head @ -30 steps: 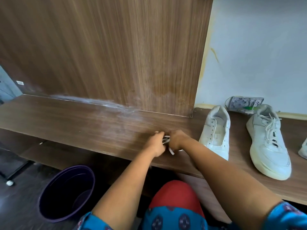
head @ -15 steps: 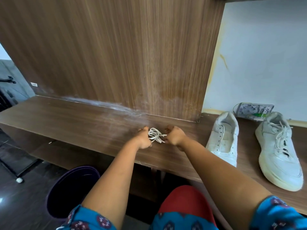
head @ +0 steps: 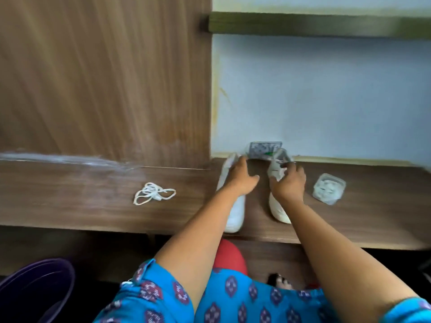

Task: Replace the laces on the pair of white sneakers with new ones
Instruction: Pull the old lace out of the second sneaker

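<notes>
Both hands have left the bundled lace and swung right to the sneakers; half a second ago they were pinching that bundle between them. Nearest me, blue patterned sleeves, a red knee and the purple bucket low on the left. Moving out along my arms: my left hand lies on top of the left sneaker, fingers fairly straight and spread, thumb out to the side, resting on the shoe rather than gripping it. My right hand is over the right sneaker, fingers curled down at the laced part, but the blur hides whether they pinch anything, so I cannot tell. Both shoes stand side by side on the wooden shelf, toes toward me. Lying loose well to the left of them is the white lace, coiled, nobody touching it. Just right of my right hand sits a clear plastic container. Farthest back, a patterned packet leans against the pale wall behind the heels.
</notes>
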The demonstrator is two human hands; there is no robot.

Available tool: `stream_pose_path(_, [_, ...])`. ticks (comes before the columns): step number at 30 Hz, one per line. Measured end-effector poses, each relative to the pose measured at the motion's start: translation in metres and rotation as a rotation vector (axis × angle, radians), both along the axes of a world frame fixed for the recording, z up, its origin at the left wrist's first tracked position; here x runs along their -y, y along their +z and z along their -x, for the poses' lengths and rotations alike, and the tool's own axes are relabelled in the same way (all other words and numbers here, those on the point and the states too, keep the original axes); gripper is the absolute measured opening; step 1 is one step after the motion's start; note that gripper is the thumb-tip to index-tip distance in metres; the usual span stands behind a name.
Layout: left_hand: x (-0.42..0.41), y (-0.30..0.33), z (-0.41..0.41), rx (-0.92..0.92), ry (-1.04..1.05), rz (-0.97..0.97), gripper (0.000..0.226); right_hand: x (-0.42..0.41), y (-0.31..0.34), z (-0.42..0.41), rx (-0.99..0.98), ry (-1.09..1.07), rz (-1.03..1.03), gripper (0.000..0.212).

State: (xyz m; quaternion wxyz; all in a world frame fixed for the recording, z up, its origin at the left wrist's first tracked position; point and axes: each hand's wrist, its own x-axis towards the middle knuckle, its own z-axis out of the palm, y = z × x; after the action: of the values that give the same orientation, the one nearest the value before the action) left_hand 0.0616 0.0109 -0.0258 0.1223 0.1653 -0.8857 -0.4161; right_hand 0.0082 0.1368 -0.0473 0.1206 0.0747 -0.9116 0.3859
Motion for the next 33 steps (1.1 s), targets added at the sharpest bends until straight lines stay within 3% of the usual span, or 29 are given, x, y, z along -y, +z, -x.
stream_pose_path(3, [-0.047, -0.001, 0.020, 0.099, -0.107, 0.068, 0.062, -0.041, -0.011, 0.002, 0.240, -0.070, -0.199, 0.102])
stream_pose_path(5, [-0.068, 0.000, 0.032, 0.127, -0.105, 0.090, 0.049, -0.052, -0.015, 0.000, 0.348, -0.013, -0.249, 0.119])
stream_pose_path(12, [-0.090, -0.011, 0.055, 0.070, 0.047, 0.096, 0.050, -0.066, -0.018, 0.002, 0.409, 0.089, -0.396, 0.103])
stream_pose_path(16, [-0.081, -0.026, 0.058, -0.001, 0.072, 0.114, 0.046, -0.065, -0.015, -0.012, 0.490, 0.148, -0.479, 0.103])
stream_pose_path(21, [-0.071, -0.035, 0.064, 0.066, 0.073, 0.228, 0.030, -0.054, -0.017, -0.018, 0.447, 0.143, -0.463, 0.109])
stream_pose_path(23, [-0.066, -0.035, 0.065, 0.026, 0.050, 0.144, 0.023, -0.046, -0.026, -0.019, 0.412, 0.147, -0.365, 0.116])
stream_pose_path(25, [-0.060, -0.036, 0.066, 0.020, 0.001, -0.041, 0.032, -0.039, -0.031, -0.021, 0.401, 0.129, -0.317, 0.118])
stream_pose_path(30, [-0.046, -0.027, 0.051, 0.058, -0.118, -0.685, 0.024, -0.036, -0.031, -0.019, 0.405, 0.131, -0.363, 0.108])
stream_pose_path(33, [-0.044, -0.016, 0.037, 0.078, -0.163, -0.830, 0.021, -0.039, -0.031, -0.014, 0.429, 0.135, -0.355, 0.104])
